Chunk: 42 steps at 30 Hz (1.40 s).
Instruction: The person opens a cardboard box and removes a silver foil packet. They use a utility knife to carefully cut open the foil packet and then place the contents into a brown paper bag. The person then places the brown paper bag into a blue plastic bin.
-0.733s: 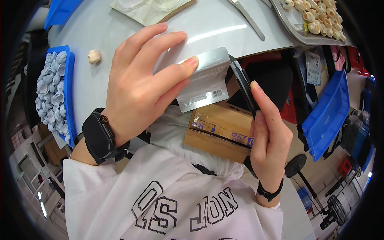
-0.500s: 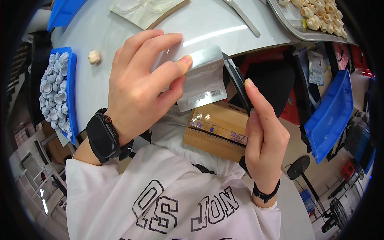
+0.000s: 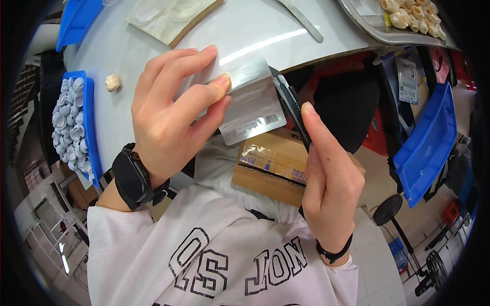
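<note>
A silver foil pouch (image 3: 253, 104) with a clear window and a barcode stands tilted over my lap. My left hand (image 3: 173, 109) pinches its upper left side between thumb and index finger, the other fingers stretched out. My right hand (image 3: 329, 176) grips a slim black flat object (image 3: 292, 104), seen edge-on, at the pouch's right side. Its kind I cannot make out; it may be a phone. My right index finger lies along its edge, and whether it touches the pouch is unclear. Below the pouch, a taped cardboard box (image 3: 265, 176) rests on my lap.
A blue tray (image 3: 90, 117) of grey-blue cup-shaped pieces stands left, near a small cream piece (image 3: 112, 82). Beyond lie a pale board (image 3: 163, 20), a metal hand tool (image 3: 301, 19) and a metal tray (image 3: 365, 25) with cream pieces. At right hangs a blue bin (image 3: 426, 148).
Both hands, the pouch and the black object sit slightly farther left in the picture. The table's things have shifted too, so the view itself has moved. Both grips look the same.
</note>
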Tool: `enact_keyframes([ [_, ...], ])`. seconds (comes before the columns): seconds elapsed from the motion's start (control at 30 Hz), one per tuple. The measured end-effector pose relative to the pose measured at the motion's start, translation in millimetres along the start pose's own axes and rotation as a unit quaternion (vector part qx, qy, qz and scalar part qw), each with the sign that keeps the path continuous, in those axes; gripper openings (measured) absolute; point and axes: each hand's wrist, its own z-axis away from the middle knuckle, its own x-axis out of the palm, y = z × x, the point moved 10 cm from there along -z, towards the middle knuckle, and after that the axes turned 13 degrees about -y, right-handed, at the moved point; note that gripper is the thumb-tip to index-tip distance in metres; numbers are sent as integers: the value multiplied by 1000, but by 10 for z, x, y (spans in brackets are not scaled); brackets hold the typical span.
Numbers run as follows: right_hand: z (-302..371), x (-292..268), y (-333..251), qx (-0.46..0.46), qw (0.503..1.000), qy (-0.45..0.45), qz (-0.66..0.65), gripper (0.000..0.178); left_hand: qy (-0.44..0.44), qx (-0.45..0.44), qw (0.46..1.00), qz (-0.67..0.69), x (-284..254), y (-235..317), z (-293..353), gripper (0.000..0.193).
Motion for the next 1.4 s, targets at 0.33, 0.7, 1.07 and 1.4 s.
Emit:
enact_keyframes([
  [0.33,-5,-4,-26,-10,1000,5,6,59,-1,-11,1000,12,10,0,-9,24],
  [0.7,2,2,-52,-7,999,1,35,60,4,-17,1000,15,25,-6,-1,24],
  [1.07,2,11,-39,-4,1000,1,-3,60,-3,-10,1000,8,32,-2,2,24],
  [1.4,4,13,-81,-31,999,1,-17,58,2,-10,1000,-2,31,4,8,25],
])
